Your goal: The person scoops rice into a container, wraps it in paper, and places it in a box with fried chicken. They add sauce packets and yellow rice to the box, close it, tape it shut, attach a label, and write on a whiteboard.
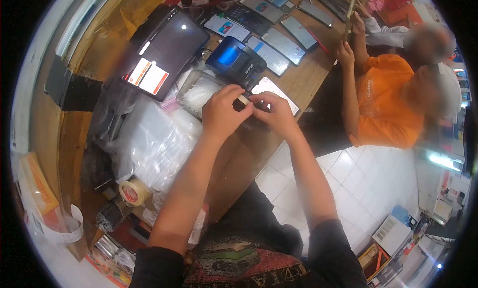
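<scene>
Wooden counter — small item between hands

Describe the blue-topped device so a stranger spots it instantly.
On the wooden table, find the big dark screen. To its right, just beyond the left hand, stands the device. Unlike the flat phones nearby, it is boxy, with a glossy blue top over black.
</scene>
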A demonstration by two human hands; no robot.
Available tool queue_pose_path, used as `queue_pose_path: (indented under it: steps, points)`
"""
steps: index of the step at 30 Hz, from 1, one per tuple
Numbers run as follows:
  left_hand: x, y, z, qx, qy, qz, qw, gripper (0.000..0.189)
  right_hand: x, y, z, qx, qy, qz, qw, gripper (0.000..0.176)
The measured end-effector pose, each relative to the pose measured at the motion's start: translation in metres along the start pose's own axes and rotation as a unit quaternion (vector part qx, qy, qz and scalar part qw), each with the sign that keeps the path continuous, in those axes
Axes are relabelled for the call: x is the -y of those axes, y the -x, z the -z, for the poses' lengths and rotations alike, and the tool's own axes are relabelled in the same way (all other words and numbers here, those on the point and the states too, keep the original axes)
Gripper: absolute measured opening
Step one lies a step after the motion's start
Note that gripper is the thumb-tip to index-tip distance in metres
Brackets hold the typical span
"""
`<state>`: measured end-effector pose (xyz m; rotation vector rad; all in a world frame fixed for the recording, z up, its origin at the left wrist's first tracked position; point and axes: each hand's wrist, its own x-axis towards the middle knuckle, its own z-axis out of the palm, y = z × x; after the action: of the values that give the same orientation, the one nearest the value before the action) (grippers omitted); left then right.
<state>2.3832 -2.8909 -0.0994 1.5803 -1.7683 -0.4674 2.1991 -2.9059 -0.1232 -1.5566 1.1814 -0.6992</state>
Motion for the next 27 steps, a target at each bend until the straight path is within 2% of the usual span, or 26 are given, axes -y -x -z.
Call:
queue_pose_path:
  steps: [5,7,8,9,10,11,12,13,14,15,17,18,20,23,24,25,26,27]
  points:
    - [0.001,0.003,-0.004,0.014,-0.049,0.000,0.999,0.031,0.007,0.001,0.001,0.001,-0.025,0.005,1.000,0.034]
    - [0.015,0.008,-0.020,-0.031,-0.019,-0.016,0.999,0.023,0.010,0.004,0.002,0.009,-0.014,0.031,0.999,0.034]
    - [0.000,0.002,-0.009,0.114,0.041,0.099,0.988,0.024,0.003,0.007,0.003,-0.001,0.035,0.041,0.999,0.033]
    - [-0.004,0.008,-0.006,0.044,0.037,0.007,0.998,0.020,0.022,0.014,0.000,-0.041,0.004,0.039,0.998,0.033]
    - [-0.004,0.002,-0.002,0.124,0.022,0.020,0.992,0.019,0.007,0.008,0.003,0.000,0.025,0.037,0.999,0.033]
    - [-0.007,0.005,-0.007,0.049,0.094,0.143,0.984,0.022,-0.010,0.010,0.002,-0.009,0.008,-0.017,1.000,0.035]
    - [-0.009,0.005,-0.005,0.064,0.096,0.126,0.985,0.023,-0.011,0.004,0.005,0.028,0.022,0.001,0.999,0.035]
    - [-0.001,0.003,-0.007,0.118,0.069,0.072,0.988,0.021,-0.017,0.002,0.002,0.002,0.059,0.046,0.997,0.035]
    - [0.002,0.002,-0.010,0.108,0.028,0.075,0.991,0.019,-0.030,0.000,0.000,0.009,0.072,0.019,0.997,0.032]
    - [0.004,0.003,-0.012,0.104,-0.001,0.075,0.992,0.018,-0.026,-0.001,-0.006,-0.016,0.063,0.035,0.997,0.028]
    - [0.000,0.002,-0.002,0.048,-0.002,0.063,0.997,0.018,-0.020,-0.001,-0.008,0.000,0.047,0.036,0.998,0.026]
    - [-0.003,0.000,0.007,0.081,-0.002,0.088,0.993,0.023,-0.021,-0.001,-0.008,-0.004,0.039,0.038,0.998,0.026]
    - [-0.001,0.006,0.001,0.069,0.024,0.099,0.992,0.028,-0.007,0.001,-0.007,-0.008,0.068,0.030,0.997,0.023]
    - [0.001,0.012,0.001,0.071,0.005,0.110,0.991,0.037,0.005,0.002,-0.016,-0.156,0.126,0.123,0.972,0.020]
    - [0.002,0.014,-0.003,0.071,0.024,0.129,0.989,0.037,0.011,0.002,-0.009,-0.151,0.074,0.079,0.983,0.020]
    - [0.001,0.015,-0.003,0.071,0.042,0.148,0.985,0.037,0.068,0.009,-0.023,-0.131,-0.097,0.070,0.984,0.022]
    - [-0.004,0.015,-0.005,0.075,0.050,0.149,0.985,0.037,0.149,0.021,-0.051,-0.113,-0.261,0.058,0.957,0.024]
    - [-0.007,0.018,-0.002,0.074,0.050,0.152,0.984,0.037,0.201,0.031,-0.069,-0.002,-0.291,0.009,0.957,0.029]
